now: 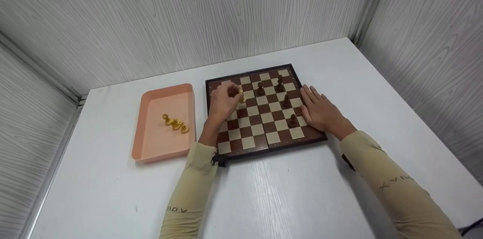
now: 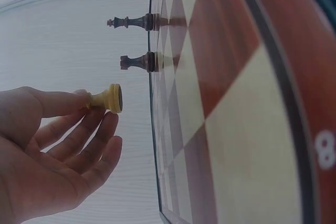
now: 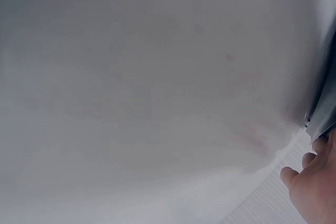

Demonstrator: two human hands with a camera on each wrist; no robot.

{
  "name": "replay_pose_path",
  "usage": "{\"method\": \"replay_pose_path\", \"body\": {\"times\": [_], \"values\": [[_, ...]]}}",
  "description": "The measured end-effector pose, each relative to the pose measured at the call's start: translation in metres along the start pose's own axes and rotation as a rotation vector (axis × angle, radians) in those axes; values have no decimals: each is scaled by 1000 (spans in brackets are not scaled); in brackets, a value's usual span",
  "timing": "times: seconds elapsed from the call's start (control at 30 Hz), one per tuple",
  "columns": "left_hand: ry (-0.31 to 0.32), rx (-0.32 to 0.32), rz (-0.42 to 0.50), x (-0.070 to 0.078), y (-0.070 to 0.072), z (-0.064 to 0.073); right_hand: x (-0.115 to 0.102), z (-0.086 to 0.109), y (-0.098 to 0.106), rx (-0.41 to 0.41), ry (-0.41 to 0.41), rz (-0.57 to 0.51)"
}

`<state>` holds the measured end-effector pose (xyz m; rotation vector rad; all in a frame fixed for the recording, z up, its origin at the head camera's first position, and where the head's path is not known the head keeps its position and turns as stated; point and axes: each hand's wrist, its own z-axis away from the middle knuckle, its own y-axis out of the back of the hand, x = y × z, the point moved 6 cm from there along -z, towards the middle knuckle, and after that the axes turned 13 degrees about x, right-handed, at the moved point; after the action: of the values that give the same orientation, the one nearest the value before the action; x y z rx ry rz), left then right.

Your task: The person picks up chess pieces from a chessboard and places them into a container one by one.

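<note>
A white figure 8 [image 2: 325, 149] marks the border of the chessboard [image 1: 249, 132], and the right sleeve [image 1: 409, 203] carries dark letters, X, A and U readable. Over the chessboard, the left hand [image 1: 224, 102] pinches a yellow chess piece [image 2: 112, 98] by its top between thumb and fingertips, base clear of the squares; the right hand [image 1: 320, 112] lies straight-fingered on the chessboard's right edge.
</note>
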<state>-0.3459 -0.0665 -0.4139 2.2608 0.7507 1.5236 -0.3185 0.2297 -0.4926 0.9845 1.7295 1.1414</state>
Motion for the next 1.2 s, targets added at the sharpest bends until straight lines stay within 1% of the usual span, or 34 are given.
{"method": "replay_pose_path", "body": {"times": [0.17, 0.4, 0.6, 0.67, 0.77, 0.9, 1.07, 1.2], "values": [[-21, 5, 17, 6, 6, 4, -2, -1, -1, 0, 6, -3], [-83, -5, 68, 17, 17, 11, -1, -1, 0, 12, 6, -1], [-82, -12, 84, 20, 32, 20, -1, -1, -1, -7, 2, -5], [-92, -10, 84, 21, 37, 23, -1, -1, -1, -11, -4, -5], [-103, -10, 105, 21, 44, 29, -1, -1, 0, -8, -7, -2], [-94, -17, 130, 18, 52, 35, -1, 0, 0, -6, -6, -5], [-76, 14, 116, 13, 67, 40, -1, 0, -1, -7, -7, -8], [-77, 43, 102, 11, 82, 39, 1, 0, -1, 1, -12, -6]]}}
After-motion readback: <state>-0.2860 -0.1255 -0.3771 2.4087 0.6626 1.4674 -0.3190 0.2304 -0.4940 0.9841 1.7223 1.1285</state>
